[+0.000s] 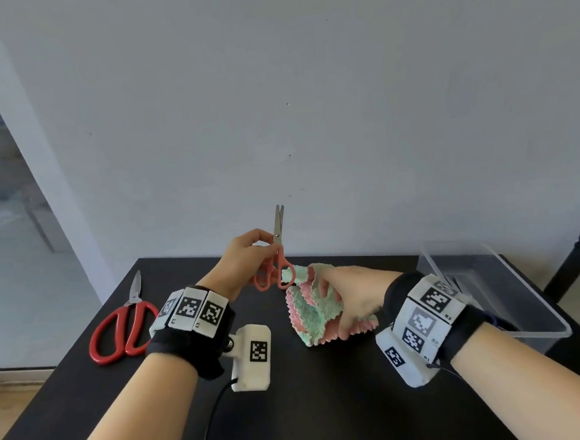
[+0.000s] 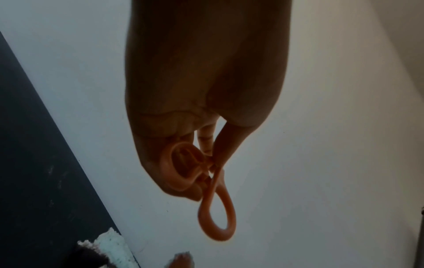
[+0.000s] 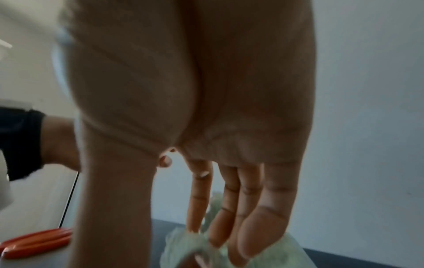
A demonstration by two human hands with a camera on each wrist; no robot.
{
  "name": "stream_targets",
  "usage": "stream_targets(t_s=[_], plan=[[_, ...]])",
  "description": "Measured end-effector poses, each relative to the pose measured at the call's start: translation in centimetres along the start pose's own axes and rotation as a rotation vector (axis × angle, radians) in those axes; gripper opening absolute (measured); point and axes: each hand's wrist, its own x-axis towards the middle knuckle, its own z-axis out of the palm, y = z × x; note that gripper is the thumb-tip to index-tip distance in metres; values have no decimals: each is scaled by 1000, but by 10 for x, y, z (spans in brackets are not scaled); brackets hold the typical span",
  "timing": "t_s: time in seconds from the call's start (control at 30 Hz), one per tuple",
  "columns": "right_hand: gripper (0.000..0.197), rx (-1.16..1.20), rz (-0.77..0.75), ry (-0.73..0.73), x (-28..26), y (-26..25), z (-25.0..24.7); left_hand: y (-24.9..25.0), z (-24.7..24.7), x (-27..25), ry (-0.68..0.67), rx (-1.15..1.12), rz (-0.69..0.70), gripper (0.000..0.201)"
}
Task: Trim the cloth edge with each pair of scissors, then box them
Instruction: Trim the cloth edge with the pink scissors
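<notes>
My left hand pinches small coral-handled scissors near the pivot and holds them above the table, blades pointing up and almost together. In the left wrist view the left hand grips the upper part of the coral scissors, and one handle loop hangs free. A crumpled pink and mint cloth lies mid-table. My right hand pinches its bunched top edge; the right wrist view shows long fingers and the thumb meeting in the cloth. Large red-handled scissors lie at the table's left.
A clear plastic box stands open at the right edge of the black table. A grey wall rises right behind the table. The red scissors show at the lower left of the right wrist view.
</notes>
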Motion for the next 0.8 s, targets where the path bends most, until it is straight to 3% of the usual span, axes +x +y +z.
stream_targets(t_s=[0.13,0.27,0.37,0.67,0.8], plan=[[61,27,28,12,0,6,17,1,1,-12,-4,19,-13,6],[26,152,-36,223,2,11,17,1,1,-14,9,50,-19,8],[11,240,-77,296,7,15,12,-2,1,-9,12,83,1,11],[25,632,-130,455,35,29,-4,2,1,19,-8,134,84,8],[18,805,-137,492,44,33,-11,9,4,25,-76,146,125,10]])
